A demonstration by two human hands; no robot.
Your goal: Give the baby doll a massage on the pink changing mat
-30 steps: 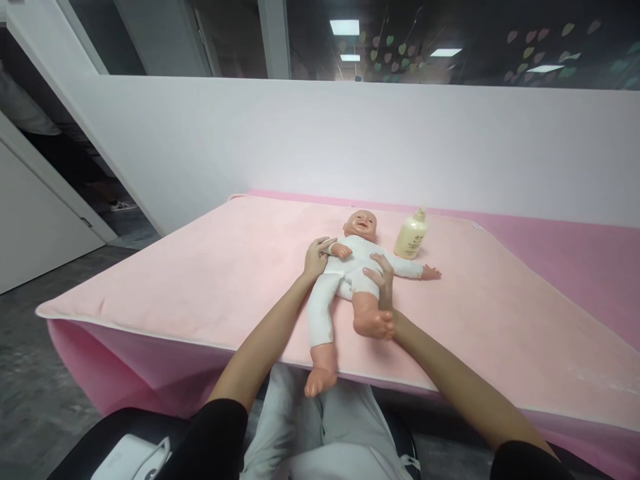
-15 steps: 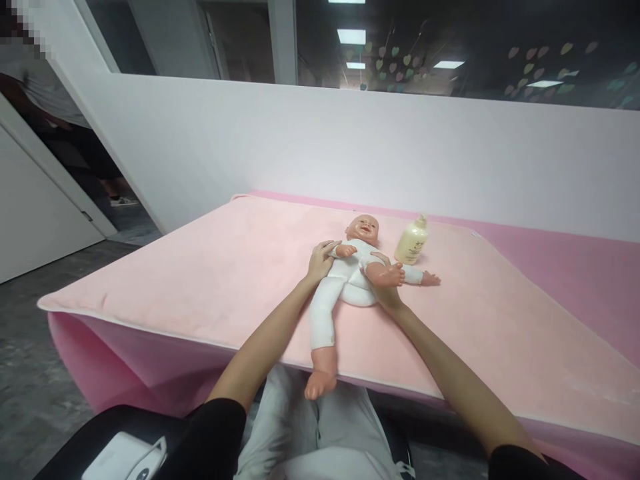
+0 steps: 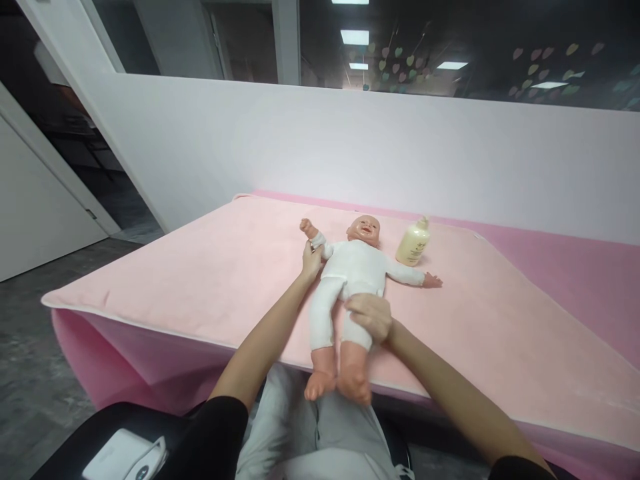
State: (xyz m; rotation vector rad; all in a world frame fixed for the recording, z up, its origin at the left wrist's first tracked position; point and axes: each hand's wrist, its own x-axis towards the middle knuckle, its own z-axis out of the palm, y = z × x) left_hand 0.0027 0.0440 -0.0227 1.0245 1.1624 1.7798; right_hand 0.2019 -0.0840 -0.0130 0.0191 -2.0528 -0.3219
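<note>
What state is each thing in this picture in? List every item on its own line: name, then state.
Doll: on its back on the pink pad, arms spread, feet past the near edge.
Left hand: closed around the doll's upper arm.
Right hand: wrapped over the doll's thigh.
Lotion bottle: upright beside the doll's head, pump cap on.
Pink pad: spread flat, near edge hanging down.
</note>
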